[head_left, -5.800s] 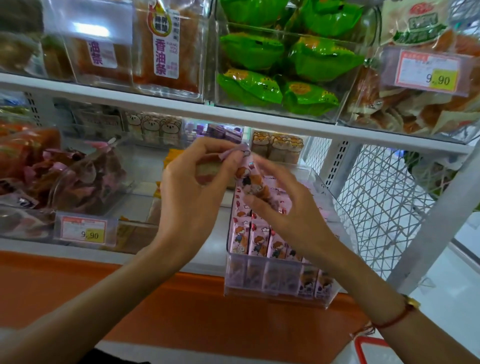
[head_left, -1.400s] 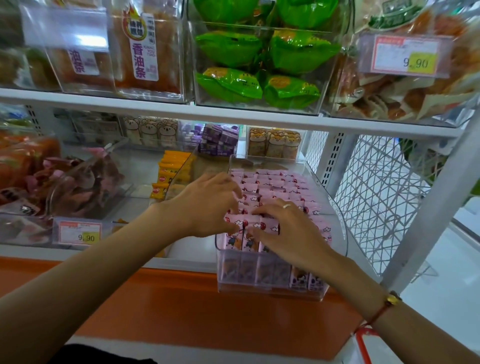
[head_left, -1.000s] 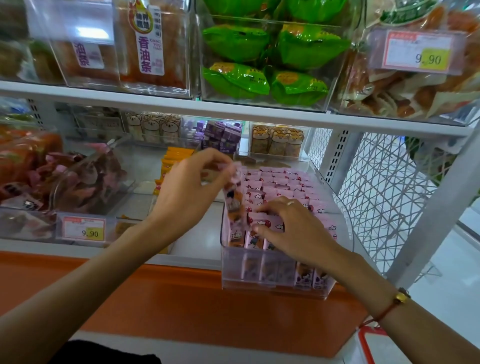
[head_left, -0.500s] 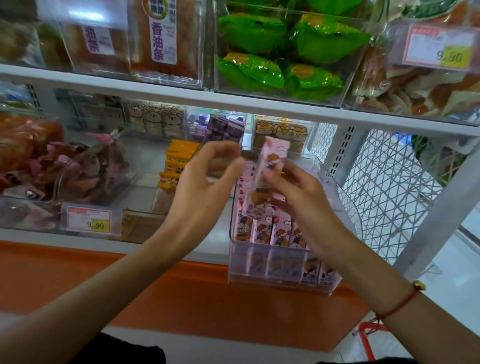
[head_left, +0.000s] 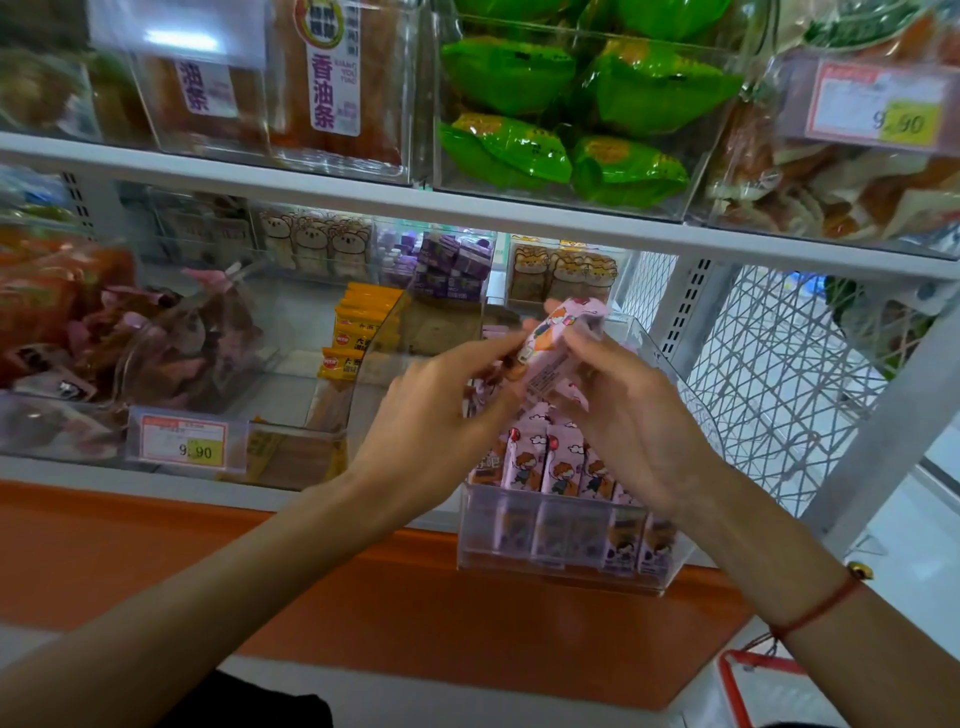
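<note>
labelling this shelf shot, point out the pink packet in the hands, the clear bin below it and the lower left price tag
pink packet (head_left: 551, 349), head view, middle of its wrapper
clear bin (head_left: 563, 538), head view, its front wall
lower left price tag (head_left: 186, 441), head view, centre of its face

Head camera looks forward and down, near the clear bin (head_left: 519, 571).

We note the upper shelf (head_left: 467, 208) caps headroom above the clear bin (head_left: 571, 571); packed pink packets (head_left: 558, 462) fill it; open air fronts it.
</note>
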